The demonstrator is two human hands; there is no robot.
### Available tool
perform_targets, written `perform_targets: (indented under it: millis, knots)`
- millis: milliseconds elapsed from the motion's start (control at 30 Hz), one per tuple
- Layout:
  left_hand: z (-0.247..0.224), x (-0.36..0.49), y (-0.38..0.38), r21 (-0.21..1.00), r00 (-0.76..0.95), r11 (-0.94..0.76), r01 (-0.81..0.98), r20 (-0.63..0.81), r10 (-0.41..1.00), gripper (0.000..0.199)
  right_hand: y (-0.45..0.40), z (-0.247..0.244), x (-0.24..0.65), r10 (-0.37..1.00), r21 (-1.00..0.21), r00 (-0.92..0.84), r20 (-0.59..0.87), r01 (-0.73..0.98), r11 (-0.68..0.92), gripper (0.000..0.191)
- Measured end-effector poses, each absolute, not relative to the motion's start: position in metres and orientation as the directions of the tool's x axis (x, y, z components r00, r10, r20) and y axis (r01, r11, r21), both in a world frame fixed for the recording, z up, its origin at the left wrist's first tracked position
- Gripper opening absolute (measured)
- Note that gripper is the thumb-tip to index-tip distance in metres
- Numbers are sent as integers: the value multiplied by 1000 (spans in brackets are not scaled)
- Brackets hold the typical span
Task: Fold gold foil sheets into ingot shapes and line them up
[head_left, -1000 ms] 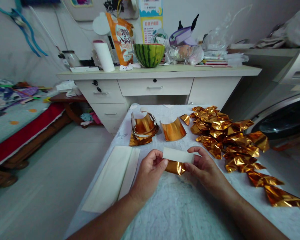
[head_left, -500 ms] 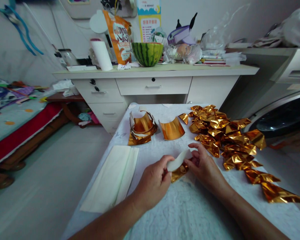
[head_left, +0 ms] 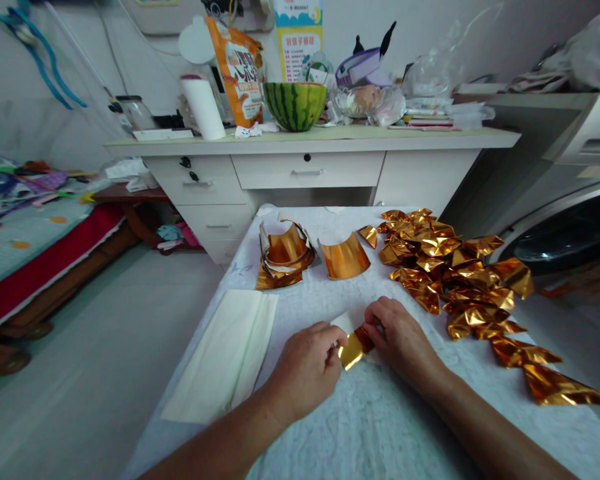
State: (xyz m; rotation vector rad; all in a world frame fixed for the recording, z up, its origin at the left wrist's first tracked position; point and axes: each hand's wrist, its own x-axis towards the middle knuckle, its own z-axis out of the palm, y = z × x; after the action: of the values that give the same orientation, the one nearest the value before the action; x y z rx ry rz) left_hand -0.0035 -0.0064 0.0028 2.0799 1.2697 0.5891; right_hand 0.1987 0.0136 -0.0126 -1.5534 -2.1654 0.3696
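A small sheet of gold foil paper [head_left: 352, 351] with a white back lies between my hands, low over the table. My left hand [head_left: 307, 360] pinches its left edge between thumb and fingers. On the opposite edge, my right hand [head_left: 397, 333] grips with fingers curled together. Part of the white side shows behind the gold face. Beyond my hands sits a curved gold sheet [head_left: 345, 258], and to its left a stack of curled gold sheets [head_left: 285, 253]. Several folded gold foil pieces [head_left: 430, 260] are heaped to the right of my right hand.
A flat whitish paper or bag [head_left: 225, 360] lies left of my left arm on the cloth-covered table [head_left: 340, 433]. Behind stands a white desk [head_left: 305, 143] with half a watermelon [head_left: 295, 107] on top. A washing machine [head_left: 575, 193] is at right, a bed [head_left: 55, 247] at left.
The sheet has turned from mostly white side showing to mostly gold side showing. My right hand has come lower and its fingers have curled in more.
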Motion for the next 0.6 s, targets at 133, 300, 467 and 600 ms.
perform_targets:
  millis: [133, 300, 467, 600]
  knots:
    - [2, -5, -6, 658, 480, -381, 650, 34, 877, 40, 10, -4, 198, 939, -507, -320, 126, 793, 338, 13]
    - [8, -9, -7, 593, 494, -416, 689, 35, 869, 27, 7, 7, 203, 917, -546, -396, 55, 757, 360, 17]
    - [12, -11, -8, 482, 543, -533, 695, 133, 829, 23, 7, 10, 208, 913, -545, -407, 19, 761, 350, 16]
    - [12, -7, -4, 512, 692, -653, 558, 147, 707, 34, 8, 6, 211, 925, -533, -379, 24, 778, 333, 12]
